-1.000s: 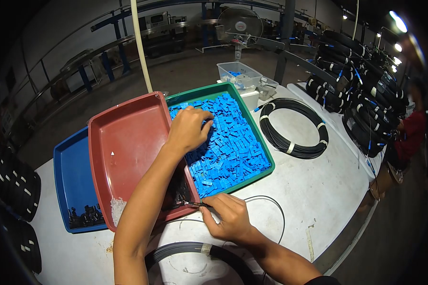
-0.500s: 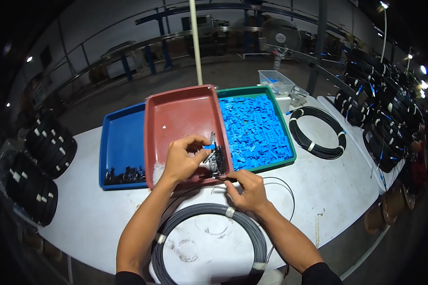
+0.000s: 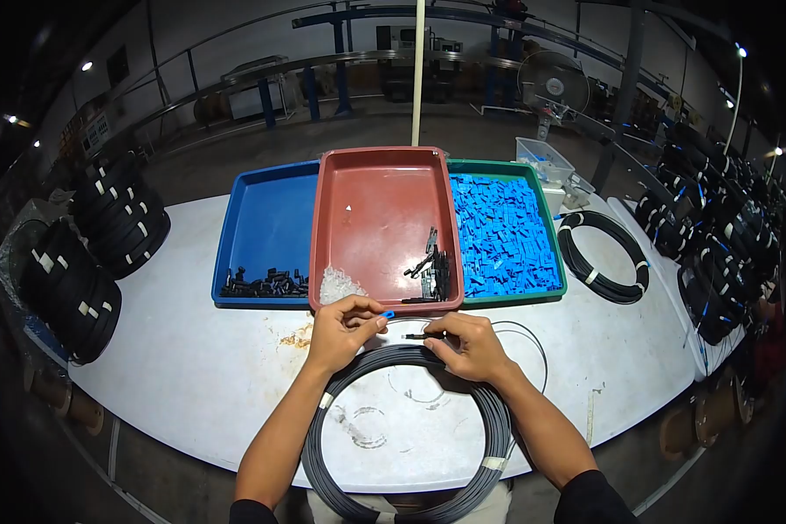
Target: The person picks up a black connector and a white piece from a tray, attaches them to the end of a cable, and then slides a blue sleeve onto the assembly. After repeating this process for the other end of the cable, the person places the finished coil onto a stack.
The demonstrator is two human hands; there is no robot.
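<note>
My left hand (image 3: 344,334) is closed in a pinch on a small blue connector housing (image 3: 389,314), just in front of the red tray (image 3: 384,155). Opposite it, my right hand (image 3: 468,348) grips a black cable connector (image 3: 416,336), its tip pointing left towards the blue piece. The two parts are apart. Below both hands lies a large coil of dark grey cable (image 3: 317,434), wrapped with white ties. A thin loop of cable (image 3: 541,354) curves out to the right of my right hand.
Black pieces (image 3: 266,284) lie in the blue tray (image 3: 218,236). The red tray holds clear bits (image 3: 341,285) and black parts (image 3: 441,275). Blue housings (image 3: 506,236) fill the green tray (image 3: 561,284). Cable coils stand at left (image 3: 74,297) and right (image 3: 603,258).
My left hand has come out from over the red tray to its front edge, still pinching the blue housing. The connector in my right hand is now clearly visible. The camera view has shifted.
</note>
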